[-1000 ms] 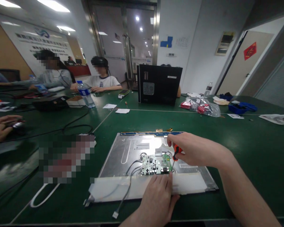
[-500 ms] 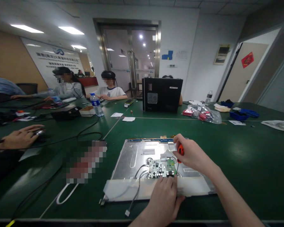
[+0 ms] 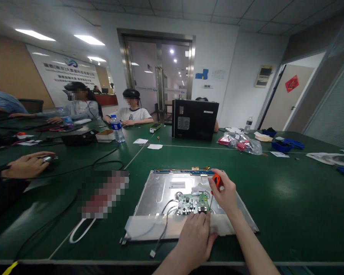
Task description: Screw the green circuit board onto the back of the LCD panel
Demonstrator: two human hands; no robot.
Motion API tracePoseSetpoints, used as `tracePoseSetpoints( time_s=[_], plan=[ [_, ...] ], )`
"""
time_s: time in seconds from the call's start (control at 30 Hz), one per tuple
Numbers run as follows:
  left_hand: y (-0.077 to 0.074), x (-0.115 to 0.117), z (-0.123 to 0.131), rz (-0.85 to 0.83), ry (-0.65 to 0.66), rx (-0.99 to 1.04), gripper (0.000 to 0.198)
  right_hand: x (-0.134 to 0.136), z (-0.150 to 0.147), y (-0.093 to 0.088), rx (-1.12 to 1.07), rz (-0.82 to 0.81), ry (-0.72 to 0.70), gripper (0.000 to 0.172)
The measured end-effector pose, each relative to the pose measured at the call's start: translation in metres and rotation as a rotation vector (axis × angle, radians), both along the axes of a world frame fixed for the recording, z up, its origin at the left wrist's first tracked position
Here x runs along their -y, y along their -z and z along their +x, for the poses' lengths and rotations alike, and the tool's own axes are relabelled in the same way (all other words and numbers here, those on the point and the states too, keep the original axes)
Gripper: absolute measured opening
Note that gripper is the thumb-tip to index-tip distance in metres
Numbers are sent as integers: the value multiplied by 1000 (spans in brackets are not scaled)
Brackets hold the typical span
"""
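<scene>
My right hand [image 3: 226,193] is closed around the orange and black handle of a screwdriver [image 3: 216,183]. Its thin shaft points down to the right edge of a green circuit board [image 3: 186,203]. My left hand [image 3: 195,233] lies over the near side of the board, fingers stretched forward and thumb apart, fingertips by the board's lower edge and close to the screwdriver tip. Beneath both is a flat metal display panel [image 3: 156,191], with a pale translucent strip [image 3: 143,228] along its near side. A grey cable [image 3: 166,229] runs from the board to a white plug on the table.
A blurred-out reddish item with a white loop [image 3: 81,233] lies left of the panel. Further left a co-worker's hand [image 3: 25,165] holds a small object near black cables. A black computer case [image 3: 195,120], a water bottle [image 3: 117,130] and bagged red items [image 3: 240,143] stand farther back.
The view has tilted up and shifted slightly. My right hand has turned around the screwdriver handle, with its forearm now steeper. My left hand stays at the board's near edge.
</scene>
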State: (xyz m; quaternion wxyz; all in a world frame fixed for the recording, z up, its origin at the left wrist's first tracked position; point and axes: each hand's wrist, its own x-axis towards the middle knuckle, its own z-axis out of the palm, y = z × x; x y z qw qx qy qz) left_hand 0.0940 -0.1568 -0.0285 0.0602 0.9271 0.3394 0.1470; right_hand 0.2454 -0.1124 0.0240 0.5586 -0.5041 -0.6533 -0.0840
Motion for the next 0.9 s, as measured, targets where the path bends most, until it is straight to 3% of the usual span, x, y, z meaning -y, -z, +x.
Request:
tracePoseSetpoints(
  time_s=[0.27, 0.4, 0.9],
  plan=[
    [1, 0, -1, -19, 1, 26, 45, -1, 0, 6, -89, 20, 42, 27],
    [2, 0, -1, -10, -3, 41, 45, 1, 0, 2, -21, 29, 88, 23],
    [1, 0, 0, 1, -6, 16, 43, 2, 0, 0, 12, 3, 1, 25]
  ],
)
